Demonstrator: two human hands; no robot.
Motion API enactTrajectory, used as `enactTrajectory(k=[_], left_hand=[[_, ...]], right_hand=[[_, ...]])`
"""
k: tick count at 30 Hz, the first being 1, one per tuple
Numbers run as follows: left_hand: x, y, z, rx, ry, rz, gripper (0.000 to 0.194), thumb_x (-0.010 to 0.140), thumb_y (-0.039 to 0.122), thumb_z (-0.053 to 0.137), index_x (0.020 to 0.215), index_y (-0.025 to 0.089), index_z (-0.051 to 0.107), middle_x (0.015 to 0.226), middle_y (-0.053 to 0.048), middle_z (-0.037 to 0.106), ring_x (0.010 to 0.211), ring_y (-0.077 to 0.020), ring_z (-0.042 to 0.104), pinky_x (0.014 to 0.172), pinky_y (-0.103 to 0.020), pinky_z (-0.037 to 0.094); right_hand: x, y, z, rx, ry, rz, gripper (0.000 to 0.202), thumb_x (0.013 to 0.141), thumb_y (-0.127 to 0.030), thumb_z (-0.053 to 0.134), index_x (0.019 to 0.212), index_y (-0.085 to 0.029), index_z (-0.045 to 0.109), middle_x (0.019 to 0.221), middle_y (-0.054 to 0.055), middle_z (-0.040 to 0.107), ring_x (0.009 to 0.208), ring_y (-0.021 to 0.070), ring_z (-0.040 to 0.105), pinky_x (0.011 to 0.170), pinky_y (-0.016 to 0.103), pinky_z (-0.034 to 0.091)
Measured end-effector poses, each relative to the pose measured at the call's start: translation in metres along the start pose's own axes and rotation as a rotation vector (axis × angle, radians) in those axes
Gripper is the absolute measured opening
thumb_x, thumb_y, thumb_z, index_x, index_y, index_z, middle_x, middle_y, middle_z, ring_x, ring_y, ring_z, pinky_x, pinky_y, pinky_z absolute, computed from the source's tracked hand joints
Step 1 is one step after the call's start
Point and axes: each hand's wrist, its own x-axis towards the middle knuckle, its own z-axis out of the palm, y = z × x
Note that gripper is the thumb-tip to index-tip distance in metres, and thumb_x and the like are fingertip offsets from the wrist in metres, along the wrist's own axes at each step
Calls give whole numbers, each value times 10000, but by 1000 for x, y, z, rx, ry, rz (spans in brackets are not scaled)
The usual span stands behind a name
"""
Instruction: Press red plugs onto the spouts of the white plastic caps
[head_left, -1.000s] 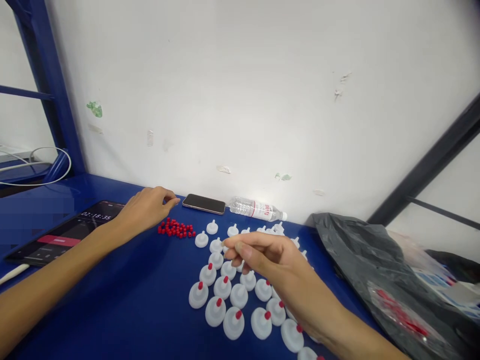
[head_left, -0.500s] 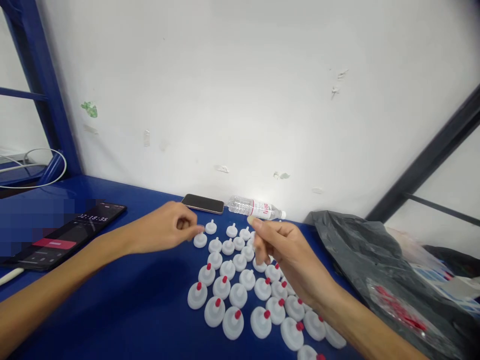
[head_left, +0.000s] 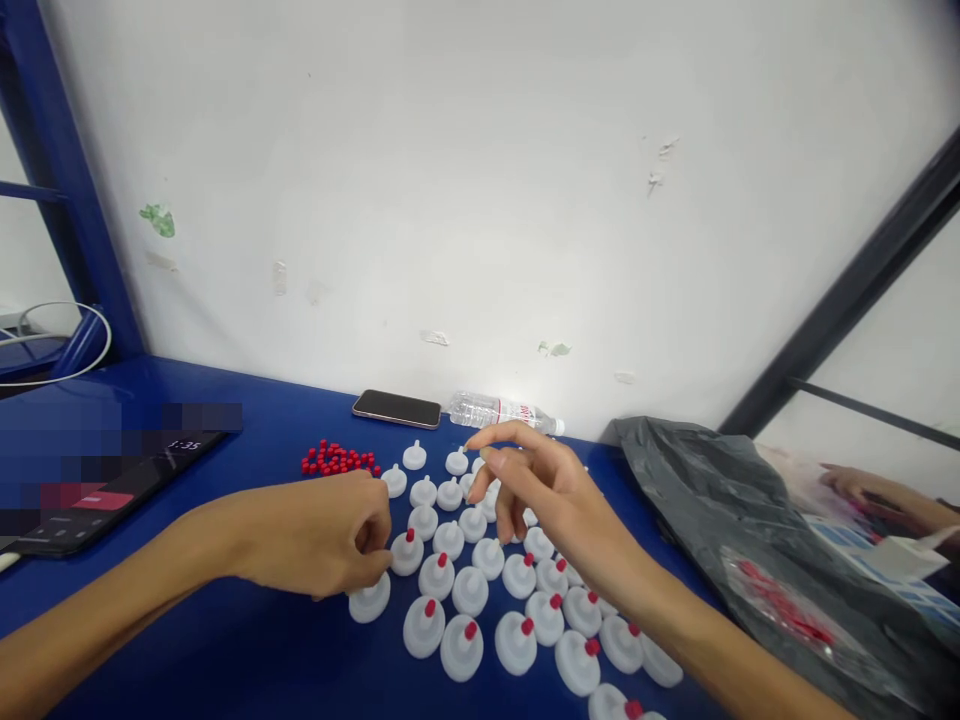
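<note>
Several round white nozzle caps [head_left: 470,591] stand in loose rows on the blue table. Many front ones have a red tip [head_left: 470,631]; most back ones have a bare white nozzle. My left hand [head_left: 330,535] is curled, thumb and forefinger closed at the top of a front-left nozzle cap [head_left: 369,600], whose tip they hide. Over the back rows is my right hand [head_left: 536,480], forefinger stretched and thumb apart from it. Its forefinger end lies beside the nozzle of a back cap [head_left: 457,462]; contact is unclear. Loose small red tips [head_left: 337,459] lie behind my left hand.
A phone [head_left: 397,408] and a clear bottle [head_left: 499,410] lie along the wall. Another phone [head_left: 112,500] is at left. To the right are a dark plastic bag [head_left: 690,490], a clear packet of red pieces [head_left: 784,610] and another person's hand [head_left: 855,487].
My left hand has come down and nearer, uncovering the loose red tips; the front-left cap at its fingers has shifted left. My right hand has moved left, its thumb and forefinger parting.
</note>
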Motion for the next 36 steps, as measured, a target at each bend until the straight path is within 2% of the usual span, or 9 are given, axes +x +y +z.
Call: enactTrajectory(k=[4,9,11,15,22,25,30,33,36], left_hand=[[-7,1,-15,-100,9,-9,334,927,351,525,640,203,607,541,7,603,514,-138,525,505,-239,385],[5,5,-8,-163,281,130,413,1009,443,462,688,198,543,585,42,498,541,-112,398,513,-247,311],[14,8,2,-160,402,163,442,1033,448,420,684,194,513,613,42,481,571,-110,385,528,-251,300],[25,16,23,-174,540,217,491,1067,483,335,683,198,445,613,52,428,562,-108,339,527,-268,263],[22,25,31,-217,676,433,456,1086,417,338,700,197,438,626,55,396,578,-110,346,578,-276,282],[24,28,29,-448,639,411,486,1069,491,380,681,198,392,669,47,320,618,-113,290,561,-262,280],[33,32,34,-717,529,329,508,1014,597,421,684,220,336,659,55,243,589,-110,195,497,-251,227],[37,14,22,-613,657,128,496,973,648,341,697,249,239,641,65,192,543,-109,170,465,-250,233],[31,-25,-14,-366,869,-76,425,959,568,285,678,250,250,618,45,249,521,-126,257,489,-273,291]], right_hand=[[-5,-4,4,-253,-29,-50,326,1055,-521,545,1246,-296,682,957,5,754,788,144,684,661,267,493],[-13,-1,19,-611,-65,-36,489,951,-588,673,1389,-375,629,1260,22,732,1095,257,667,829,367,508],[-15,4,24,-676,-28,-35,513,918,-587,717,1377,-375,629,1208,15,751,1047,258,679,850,388,499],[-12,10,26,-660,59,-58,270,961,-483,697,1191,-345,668,893,-40,769,848,207,700,746,338,498],[-11,6,20,-765,124,-237,243,956,-330,703,1199,-327,714,839,-62,784,727,177,736,732,319,561],[-12,9,20,-906,161,-393,216,980,-321,698,1180,-258,746,813,-25,784,670,189,731,646,316,583],[-12,22,23,-1284,229,-825,285,1008,-129,615,1268,-30,678,1092,141,799,944,268,775,805,376,656],[-12,24,13,-1474,281,-948,319,980,-28,594,1289,25,653,1198,202,774,1063,304,764,901,396,655],[-10,17,-5,-1468,372,-893,319,993,-59,600,1307,-35,652,1217,175,776,1075,298,765,891,400,662]])
